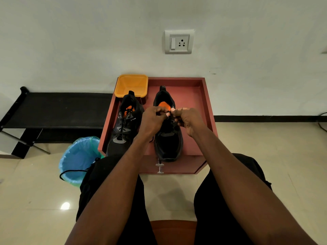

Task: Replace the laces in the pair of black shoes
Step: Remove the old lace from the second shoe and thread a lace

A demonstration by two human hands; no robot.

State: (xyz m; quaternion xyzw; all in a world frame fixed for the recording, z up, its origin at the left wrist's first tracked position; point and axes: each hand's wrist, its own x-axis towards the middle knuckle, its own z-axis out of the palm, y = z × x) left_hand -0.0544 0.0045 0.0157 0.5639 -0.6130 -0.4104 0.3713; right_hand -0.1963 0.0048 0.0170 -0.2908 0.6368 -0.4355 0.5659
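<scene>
A red low table (203, 89) carries the pair: the left shoe (123, 128) stands fully laced, while the right shoe (168, 138) lies under both hands, so its upper lacing or knot appears to be the step in hand. The left hand (152, 121) and right hand (189, 119) meet above its tongue, fingers curled and pinching the black lace (174, 123). It emerges just beneath the fingertips, and drawing both ends evenly seems next.

Black shoes (168, 138) with orange insoles sit on a reddish-brown cabinet (203, 103) beside a yellow-orange tub (131, 84), near a blue-lined bin (77, 158), beige tiles (265, 147) and a white wall (70, 41).
</scene>
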